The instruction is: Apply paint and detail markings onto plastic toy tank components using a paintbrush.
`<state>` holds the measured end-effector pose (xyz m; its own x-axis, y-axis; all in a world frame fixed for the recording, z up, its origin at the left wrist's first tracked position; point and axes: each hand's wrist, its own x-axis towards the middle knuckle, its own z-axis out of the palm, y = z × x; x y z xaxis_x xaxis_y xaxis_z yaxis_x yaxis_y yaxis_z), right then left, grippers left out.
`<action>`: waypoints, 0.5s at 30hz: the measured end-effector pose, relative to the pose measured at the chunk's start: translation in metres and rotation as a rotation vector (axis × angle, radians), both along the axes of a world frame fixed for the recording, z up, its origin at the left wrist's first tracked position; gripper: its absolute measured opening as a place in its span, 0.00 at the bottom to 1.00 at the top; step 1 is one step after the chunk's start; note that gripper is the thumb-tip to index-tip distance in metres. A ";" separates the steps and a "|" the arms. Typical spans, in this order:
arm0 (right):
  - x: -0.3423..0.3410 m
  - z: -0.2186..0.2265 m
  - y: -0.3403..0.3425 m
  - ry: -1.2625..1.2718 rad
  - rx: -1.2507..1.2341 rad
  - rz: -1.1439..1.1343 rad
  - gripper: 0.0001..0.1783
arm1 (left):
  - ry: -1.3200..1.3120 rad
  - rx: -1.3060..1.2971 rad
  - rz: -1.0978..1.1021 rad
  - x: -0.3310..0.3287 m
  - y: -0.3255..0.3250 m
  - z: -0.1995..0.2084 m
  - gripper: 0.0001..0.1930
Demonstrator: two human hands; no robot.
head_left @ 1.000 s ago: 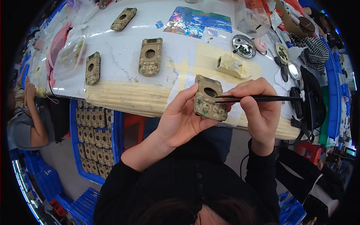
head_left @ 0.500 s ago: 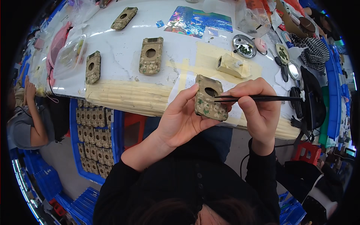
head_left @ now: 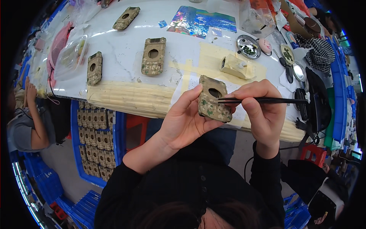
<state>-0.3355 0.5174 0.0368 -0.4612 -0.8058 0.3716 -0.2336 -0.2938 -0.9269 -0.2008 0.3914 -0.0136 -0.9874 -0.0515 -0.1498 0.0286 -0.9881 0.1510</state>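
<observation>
My left hand (head_left: 183, 123) grips a camouflage-painted toy tank hull (head_left: 211, 107) by its sides, tilted above the table's front edge. A round dark hole shows in its top. Pinched in my right hand (head_left: 263, 110) is a pair of black tweezers (head_left: 274, 100), whose tips reach the hull's surface just below the hole. Whether the tips hold anything is too small to tell. Other painted hulls lie on the table: one hull (head_left: 153, 61) in the middle, a smaller-looking hull (head_left: 95, 68) to the left, and another hull (head_left: 126, 18) at the back.
A tape-wrapped block with a small bottle (head_left: 237, 65) stands behind my hands. Right of it are a round tin (head_left: 248, 47) with dark green bits and a holographic sheet (head_left: 202, 21) farther back. Below left, a blue crate (head_left: 120, 141) holds several hulls. People sit on both sides.
My hands, the hull and the tweezers stay almost in place, with only a slight shift of the right hand. At the lower right, a nearby person has moved.
</observation>
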 end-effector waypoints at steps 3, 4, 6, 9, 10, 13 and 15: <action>0.001 0.001 0.000 -0.007 0.009 -0.011 0.06 | -0.010 -0.006 -0.006 -0.001 0.000 0.002 0.28; 0.001 0.001 0.000 -0.013 0.009 -0.005 0.06 | -0.015 -0.007 -0.006 0.000 0.000 0.002 0.28; 0.001 0.001 -0.001 -0.026 0.009 0.006 0.06 | -0.030 -0.012 0.008 0.000 0.000 0.001 0.28; 0.001 0.002 -0.001 -0.028 -0.003 -0.003 0.05 | -0.030 -0.010 0.006 -0.001 0.001 0.001 0.28; 0.001 0.002 -0.001 -0.022 -0.002 -0.004 0.05 | -0.027 -0.009 0.003 -0.001 0.000 0.001 0.28; 0.000 0.002 -0.001 -0.014 0.000 -0.004 0.05 | -0.018 -0.003 -0.005 -0.001 0.000 0.001 0.27; 0.000 0.001 -0.001 -0.022 0.001 -0.001 0.05 | -0.022 -0.008 0.000 -0.001 0.000 0.001 0.27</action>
